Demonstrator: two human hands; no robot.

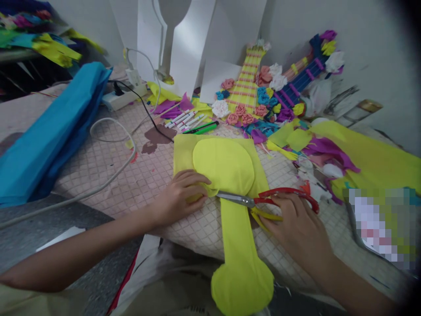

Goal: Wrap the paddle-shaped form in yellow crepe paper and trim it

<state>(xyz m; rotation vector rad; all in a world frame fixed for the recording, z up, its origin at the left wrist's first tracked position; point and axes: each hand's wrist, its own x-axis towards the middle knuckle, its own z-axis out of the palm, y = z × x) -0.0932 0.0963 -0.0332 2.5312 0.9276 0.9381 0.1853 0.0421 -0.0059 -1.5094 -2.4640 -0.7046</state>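
A yellow guitar-shaped template [230, 184] lies on a yellow sheet [180, 149] spread over the checked table cover. My left hand [179, 195] rests on the sheet's near left edge, fingers curled and pressing the paper down. My right hand [296, 224] grips red-handled scissors [263, 199], whose blades point left into the sheet beside the template's neck. A narrow yellow offcut [263, 216] curls under the scissors. The template's lower round end [241, 283] hangs over the table edge toward me.
Paper-flower guitars [250, 87] lean at the back among purple and yellow scraps [322, 149]. Pens [187, 119] and a green marker [205, 128] lie behind the sheet. A blue paper roll [52, 136], a white cable [112, 131] and a power strip [121, 98] sit left.
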